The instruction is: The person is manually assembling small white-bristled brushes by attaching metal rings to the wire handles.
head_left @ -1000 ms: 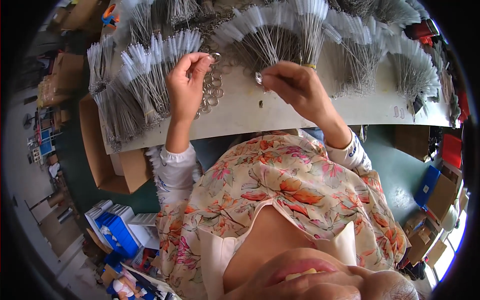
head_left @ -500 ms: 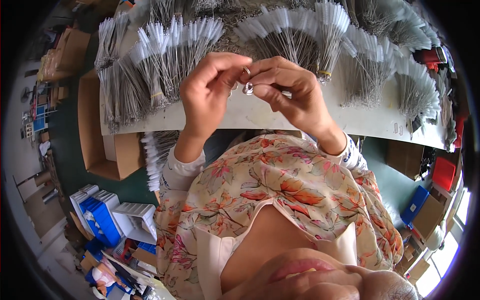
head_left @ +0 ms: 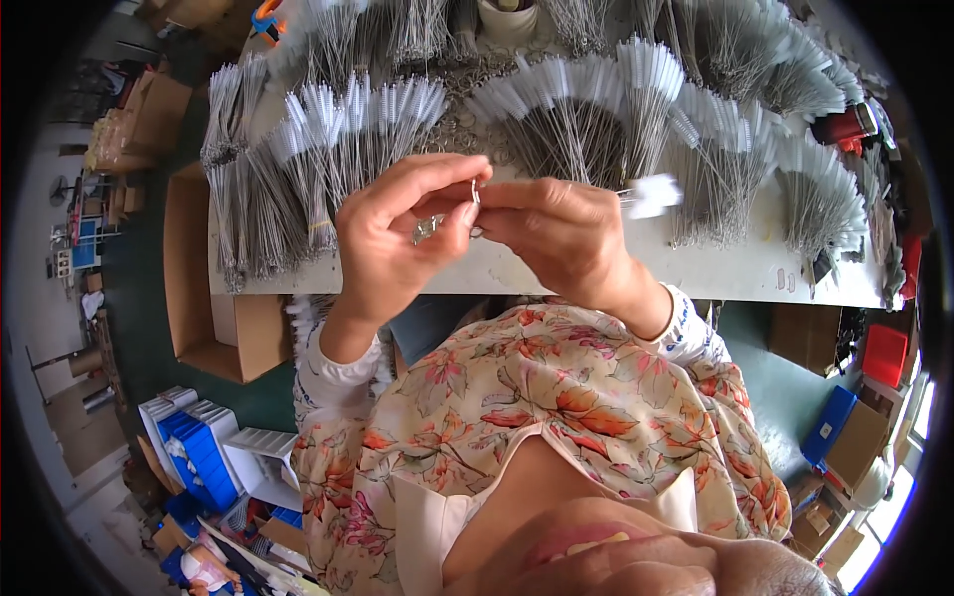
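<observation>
Above the near part of the table my two hands meet. My left hand [head_left: 383,233] pinches a small metal ring [head_left: 475,192] between thumb and fingertips. More shiny metal rings [head_left: 427,228] sit in the curl of its fingers. My right hand [head_left: 566,238] is closed on a few thin wire brushes, its fingertips touching the ring. Their white bristle heads [head_left: 653,196] stick out past its right side, blurred. A wire loop end shows just below the fingertips; whether the ring passes through it I cannot tell.
Bundles of white-tipped wire brushes [head_left: 368,124] stand across the white table [head_left: 730,263], left and right. Loose metal rings [head_left: 462,139] lie between them. A white container [head_left: 509,22] is at the back. An open cardboard box [head_left: 238,333] stands left of the table; blue bins [head_left: 204,457] are lower left.
Both hands have shifted lower in the picture and slightly left, along with the view. My right hand has turned, and white brush heads now show beyond it. The ring stays pinched at the fingertips.
</observation>
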The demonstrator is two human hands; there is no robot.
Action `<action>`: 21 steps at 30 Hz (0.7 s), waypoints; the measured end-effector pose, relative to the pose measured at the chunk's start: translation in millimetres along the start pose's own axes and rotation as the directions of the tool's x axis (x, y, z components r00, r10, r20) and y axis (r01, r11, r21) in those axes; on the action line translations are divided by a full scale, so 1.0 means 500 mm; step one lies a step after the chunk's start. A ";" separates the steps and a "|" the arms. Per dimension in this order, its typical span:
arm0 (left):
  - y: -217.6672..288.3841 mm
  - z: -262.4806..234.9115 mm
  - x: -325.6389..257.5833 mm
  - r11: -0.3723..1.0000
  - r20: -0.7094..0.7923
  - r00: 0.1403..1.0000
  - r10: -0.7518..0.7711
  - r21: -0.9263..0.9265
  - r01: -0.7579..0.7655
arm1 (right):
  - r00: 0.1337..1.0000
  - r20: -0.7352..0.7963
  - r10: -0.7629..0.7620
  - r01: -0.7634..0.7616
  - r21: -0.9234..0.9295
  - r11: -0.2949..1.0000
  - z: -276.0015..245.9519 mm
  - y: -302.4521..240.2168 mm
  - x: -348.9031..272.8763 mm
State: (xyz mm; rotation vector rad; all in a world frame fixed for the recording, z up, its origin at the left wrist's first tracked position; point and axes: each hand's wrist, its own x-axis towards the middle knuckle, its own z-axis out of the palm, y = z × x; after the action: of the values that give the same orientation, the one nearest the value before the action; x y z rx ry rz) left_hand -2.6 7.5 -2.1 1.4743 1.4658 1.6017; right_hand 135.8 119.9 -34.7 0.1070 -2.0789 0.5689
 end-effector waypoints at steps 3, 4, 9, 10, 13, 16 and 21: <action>-0.009 -0.001 -0.002 0.930 -0.106 0.960 0.260 0.297 -0.219 | 0.726 0.225 0.650 -0.653 0.523 0.548 -0.034 -0.039 0.021; -0.010 -0.002 -0.002 0.900 -0.099 0.940 0.327 0.336 -0.278 | 0.653 0.334 0.679 -0.707 0.591 0.389 -0.043 -0.034 0.029; -0.001 0.010 0.006 0.849 -0.114 0.896 0.429 0.390 -0.357 | 0.625 0.400 0.670 -0.661 0.728 0.182 -0.026 -0.029 0.040; 0.001 0.010 0.007 0.848 -0.098 0.908 0.408 0.407 -0.338 | 0.623 0.404 0.670 -0.664 0.726 0.180 -0.025 -0.028 0.042; 0.000 0.005 0.007 0.868 -0.076 0.932 0.356 0.395 -0.299 | 0.621 0.405 0.671 -0.684 0.698 0.212 -0.023 -0.022 0.043; -0.011 -0.004 0.010 0.937 -0.069 0.962 0.263 0.258 -0.238 | 0.625 0.411 0.663 -0.715 0.643 0.275 -0.027 -0.010 0.045; 0.004 -0.036 0.021 0.994 0.016 0.998 0.067 0.080 -0.068 | 0.629 0.372 0.683 -0.748 0.531 0.399 -0.020 -0.022 0.057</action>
State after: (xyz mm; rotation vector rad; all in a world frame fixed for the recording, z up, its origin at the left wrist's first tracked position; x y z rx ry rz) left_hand -21.4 9.9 6.5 1.5926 1.5041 1.5857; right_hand 131.5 118.5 -2.9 -0.4231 -1.8362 1.8741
